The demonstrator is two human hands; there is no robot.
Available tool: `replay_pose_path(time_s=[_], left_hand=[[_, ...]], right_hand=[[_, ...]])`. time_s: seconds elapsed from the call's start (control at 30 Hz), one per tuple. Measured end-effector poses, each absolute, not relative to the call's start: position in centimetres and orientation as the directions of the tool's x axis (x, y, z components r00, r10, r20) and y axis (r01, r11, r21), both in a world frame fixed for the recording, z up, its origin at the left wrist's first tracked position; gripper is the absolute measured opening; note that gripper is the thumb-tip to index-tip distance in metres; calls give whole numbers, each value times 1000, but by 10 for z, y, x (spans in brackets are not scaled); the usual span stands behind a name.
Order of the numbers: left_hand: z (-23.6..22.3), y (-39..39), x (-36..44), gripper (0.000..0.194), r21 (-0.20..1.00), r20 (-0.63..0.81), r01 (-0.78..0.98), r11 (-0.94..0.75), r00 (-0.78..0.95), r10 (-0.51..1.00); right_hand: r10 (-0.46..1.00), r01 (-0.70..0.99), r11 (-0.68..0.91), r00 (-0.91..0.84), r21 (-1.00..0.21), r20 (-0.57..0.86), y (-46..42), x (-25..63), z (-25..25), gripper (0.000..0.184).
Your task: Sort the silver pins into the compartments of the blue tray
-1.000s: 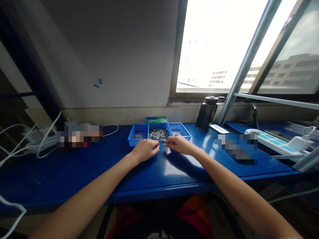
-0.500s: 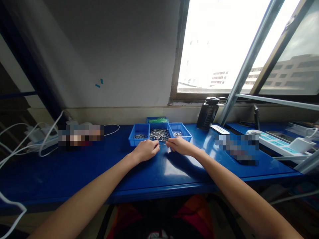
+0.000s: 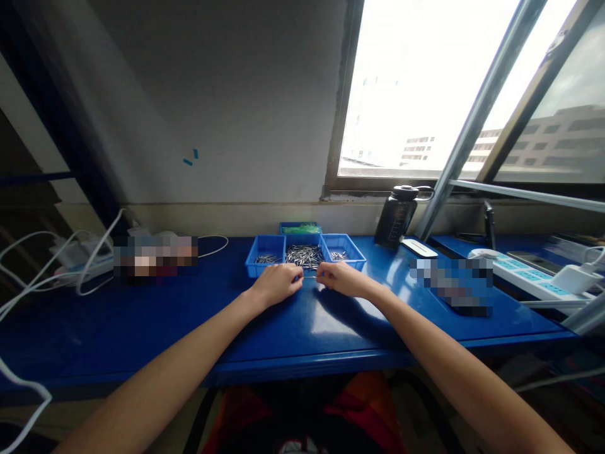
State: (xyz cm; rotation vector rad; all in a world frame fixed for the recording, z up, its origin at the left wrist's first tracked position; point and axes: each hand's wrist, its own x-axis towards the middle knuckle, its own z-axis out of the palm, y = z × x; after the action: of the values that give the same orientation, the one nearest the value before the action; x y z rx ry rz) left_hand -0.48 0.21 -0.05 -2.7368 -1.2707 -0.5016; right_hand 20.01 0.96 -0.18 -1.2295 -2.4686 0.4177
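Over the table in front of the bins, my left hand and my right hand face each other with fingers pinched. A thin silvery metal pin spans the small gap between the fingertips, one end in each hand; the ends are hidden by fingers. Just beyond lies a heap of small metal pin-like pieces in the middle blue bin. The left blue bin holds a thin layer of slim metal pins. In the right blue bin are a few short metal pieces.
Behind the middle bin, another blue bin holds green material. A black bottle and a white flat device stand to the right, near a power strip. White cables cross the table's left side.
The view has shifted slightly. My hands stay pinched in front of the bins, and the gap between the fingertips looks a little wider, showing more of the pin.
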Motion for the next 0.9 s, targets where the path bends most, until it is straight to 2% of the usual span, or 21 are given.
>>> replay_pose_path(time_s=[0.3,0.63,0.9], left_hand=[[2,1,-4,16,31,320,758,-652,610,725],[3,-3,-2,31,67,281,807,-587,549,787],[4,-4,-1,37,69,224,840,-538,512,829]], right_hand=[[807,714,587,-552,-381,209,10,200,-2,14],[805,699,585,-562,-412,191,9,199,0,32],[798,673,594,-564,-440,213,7,199,3,33]])
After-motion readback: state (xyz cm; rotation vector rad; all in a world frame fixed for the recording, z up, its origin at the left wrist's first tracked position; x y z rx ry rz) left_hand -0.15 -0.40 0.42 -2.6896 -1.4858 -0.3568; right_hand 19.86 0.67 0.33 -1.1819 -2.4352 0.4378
